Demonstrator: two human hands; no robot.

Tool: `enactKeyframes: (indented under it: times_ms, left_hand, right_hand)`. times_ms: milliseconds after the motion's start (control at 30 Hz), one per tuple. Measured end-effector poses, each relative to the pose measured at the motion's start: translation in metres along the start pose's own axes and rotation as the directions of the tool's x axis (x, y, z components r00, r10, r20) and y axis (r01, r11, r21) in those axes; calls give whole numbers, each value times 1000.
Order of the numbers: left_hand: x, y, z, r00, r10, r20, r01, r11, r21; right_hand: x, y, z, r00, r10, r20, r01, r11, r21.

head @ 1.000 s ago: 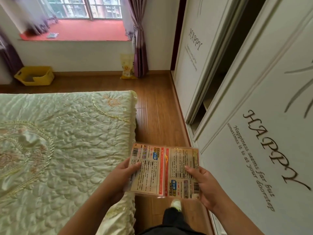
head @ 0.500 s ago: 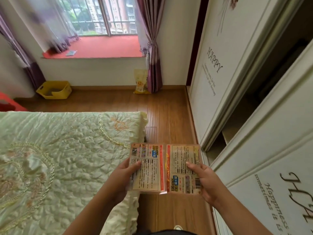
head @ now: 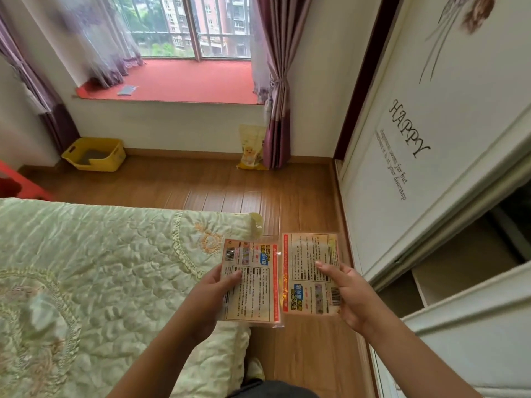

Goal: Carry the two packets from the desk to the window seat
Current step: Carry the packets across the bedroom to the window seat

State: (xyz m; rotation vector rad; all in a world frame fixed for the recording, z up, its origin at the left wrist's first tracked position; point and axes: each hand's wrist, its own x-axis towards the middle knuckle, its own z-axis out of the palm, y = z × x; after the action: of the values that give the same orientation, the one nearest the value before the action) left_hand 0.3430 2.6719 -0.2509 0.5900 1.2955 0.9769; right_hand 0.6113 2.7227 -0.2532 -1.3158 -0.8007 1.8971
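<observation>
Two flat printed packets with orange edges are held side by side in front of me. My left hand (head: 211,294) grips the left packet (head: 254,285) by its left side, thumb on top. My right hand (head: 352,297) grips the right packet (head: 309,271) by its right side, and this packet sits a little higher than the other. Their inner edges touch or overlap slightly. The red window seat (head: 189,81) lies ahead, across the wooden floor, below the window.
A bed with a green quilt (head: 94,282) fills the left. White sliding wardrobe doors (head: 425,156), partly open, line the right. A yellow bin (head: 94,155) and a yellow bag (head: 253,147) stand against the far wall. A small grey item (head: 127,89) lies on the seat. Curtains hang at both window sides.
I have moved forward along the bed toward the window seat, which now looks closer. The right packet has shifted up, out of line with the left one.
</observation>
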Motion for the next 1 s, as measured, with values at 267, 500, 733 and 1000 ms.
enactKeyframes:
  times_ms: [267,500,733,1000]
  left_hand:
    - [72,59,-11,1000,3,15,-4,1000,31]
    - [155,100,22,1000,2,9,-2,998,59]
    - [234,152,71,999,16,-49,-12,998,64]
    - [294,190,92,992,19,-121,-14,999,38]
  right_hand:
    - [73,-44,8,1000,20,15,-20,1000,4]
    - [152,-96,-27,999,33,22,-32,999,-42]
    - [235,-163,-67,998,38,51,-36,998,-42]
    - [302,-224,-79,990,49,129,-46,998,-31]
